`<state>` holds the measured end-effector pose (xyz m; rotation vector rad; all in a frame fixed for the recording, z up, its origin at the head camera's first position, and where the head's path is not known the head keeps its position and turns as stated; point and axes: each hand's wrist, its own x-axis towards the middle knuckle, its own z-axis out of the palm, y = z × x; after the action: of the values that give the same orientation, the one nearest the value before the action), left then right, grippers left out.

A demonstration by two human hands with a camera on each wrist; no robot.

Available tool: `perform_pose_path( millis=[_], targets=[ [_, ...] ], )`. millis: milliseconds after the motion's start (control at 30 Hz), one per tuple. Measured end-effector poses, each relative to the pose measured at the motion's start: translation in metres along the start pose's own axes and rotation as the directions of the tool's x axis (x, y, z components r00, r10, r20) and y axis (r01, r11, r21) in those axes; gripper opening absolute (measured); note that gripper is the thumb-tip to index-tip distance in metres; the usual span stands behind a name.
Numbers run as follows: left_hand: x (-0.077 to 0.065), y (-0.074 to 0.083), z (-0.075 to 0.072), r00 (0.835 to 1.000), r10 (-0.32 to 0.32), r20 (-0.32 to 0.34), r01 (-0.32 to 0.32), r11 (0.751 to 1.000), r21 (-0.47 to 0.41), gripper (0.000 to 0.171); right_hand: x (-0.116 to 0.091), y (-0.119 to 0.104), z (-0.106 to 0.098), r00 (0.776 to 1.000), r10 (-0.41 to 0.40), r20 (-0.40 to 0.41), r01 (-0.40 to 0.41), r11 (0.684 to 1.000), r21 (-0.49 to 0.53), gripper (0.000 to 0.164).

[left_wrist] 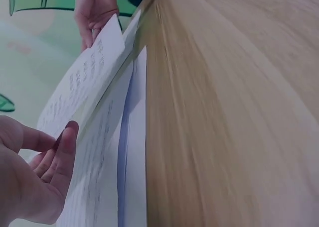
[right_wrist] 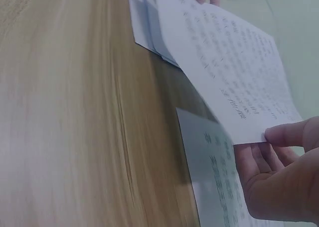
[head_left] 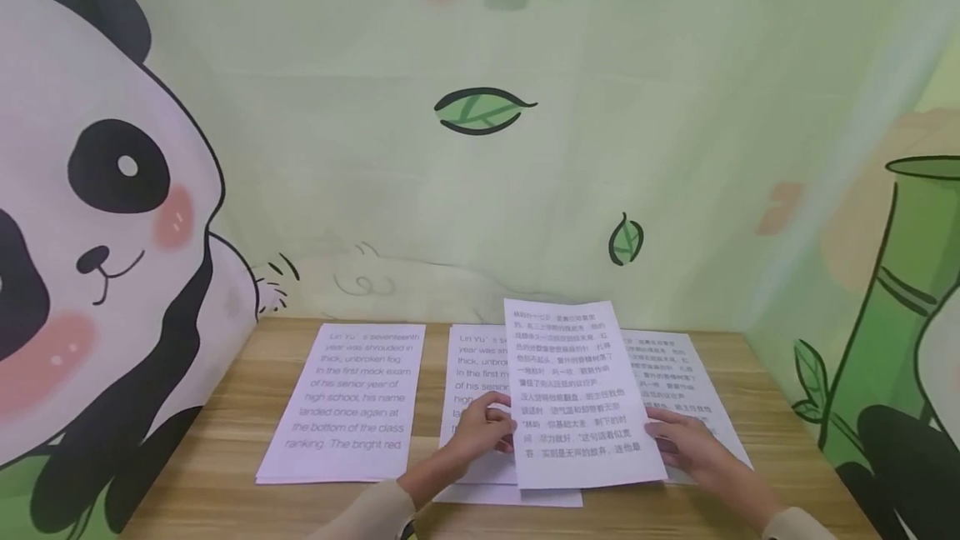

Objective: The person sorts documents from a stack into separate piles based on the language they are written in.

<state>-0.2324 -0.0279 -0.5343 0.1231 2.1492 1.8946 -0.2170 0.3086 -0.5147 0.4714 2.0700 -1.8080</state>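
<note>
A printed sheet of paper point(head_left: 573, 398) with Chinese text is held up off the table, tilted, between both hands. My left hand point(head_left: 480, 430) holds its left edge with curled fingers. At the right edge, my right hand point(head_left: 693, 444) pinches the sheet between thumb and fingers, plain in the right wrist view. Beneath the raised sheet lies a middle pile of English-text sheets point(head_left: 471, 365), partly covered, its lower papers sticking out unevenly at the front. More Chinese-text paper point(head_left: 667, 361) lies to the right, partly hidden by the raised sheet and right hand.
A separate pile of English-text sheets point(head_left: 345, 407) lies at the left on the wooden table point(head_left: 225, 440). Behind the table's far edge hangs a green backdrop point(head_left: 375, 148) printed with pandas, leaves and bamboo.
</note>
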Motion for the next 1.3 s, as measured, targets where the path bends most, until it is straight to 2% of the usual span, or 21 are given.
perform_pose_path(
  millis=[167, 367, 533, 633, 767, 867, 1067, 1200, 1300],
  targets=[
    [0.013, 0.006, 0.03, 1.0, 0.015, 0.001, -0.015, 1.0, -0.011, 0.033, -0.003, 0.005, -0.032, 1.0, -0.012, 0.007, 0.011, 0.996, 0.092, 0.067],
    [0.017, 0.019, 0.05, 0.999, 0.012, 0.032, -0.011, 1.0, -0.025, 0.033, -0.009, 0.005, -0.059, 0.999, -0.034, 0.028, 0.032, 0.995, 0.095, 0.073],
    [0.026, 0.025, 0.066, 0.999, -0.025, 0.047, 0.027, 0.999, -0.036, 0.034, -0.014, 0.005, -0.078, 0.998, -0.05, 0.044, 0.047, 0.996, 0.08, 0.075],
    [0.032, 0.025, 0.074, 0.995, -0.064, 0.08, 0.068, 0.997, -0.04, 0.038, -0.014, 0.006, -0.089, 0.996, -0.052, 0.066, 0.047, 0.996, 0.075, 0.078],
    [0.039, 0.026, 0.084, 0.983, -0.111, 0.148, 0.119, 0.992, -0.042, 0.048, -0.011, 0.009, -0.103, 0.997, -0.045, 0.067, 0.04, 0.997, 0.071, 0.078],
    [0.041, 0.025, 0.092, 0.973, -0.122, 0.195, 0.134, 0.99, -0.053, 0.05, -0.008, 0.013, -0.112, 0.999, -0.023, 0.046, 0.021, 0.999, 0.05, 0.076],
    [0.041, 0.019, 0.102, 0.942, -0.144, 0.302, 0.164, 0.986, -0.043, 0.049, -0.002, 0.02, -0.121, 1.0, 0.005, 0.001, -0.005, 1.0, -0.002, 0.074],
    [0.042, 0.016, 0.104, 0.927, -0.17, 0.335, 0.192, 0.981, -0.032, 0.049, 0.0, 0.024, -0.122, 1.0, 0.018, -0.011, -0.018, 1.0, -0.006, 0.072],
    [0.043, 0.014, 0.105, 0.923, -0.179, 0.34, 0.206, 0.978, -0.044, 0.05, 0.0, 0.027, -0.124, 0.999, 0.035, -0.018, -0.036, 0.996, -0.077, 0.069]
  ],
)
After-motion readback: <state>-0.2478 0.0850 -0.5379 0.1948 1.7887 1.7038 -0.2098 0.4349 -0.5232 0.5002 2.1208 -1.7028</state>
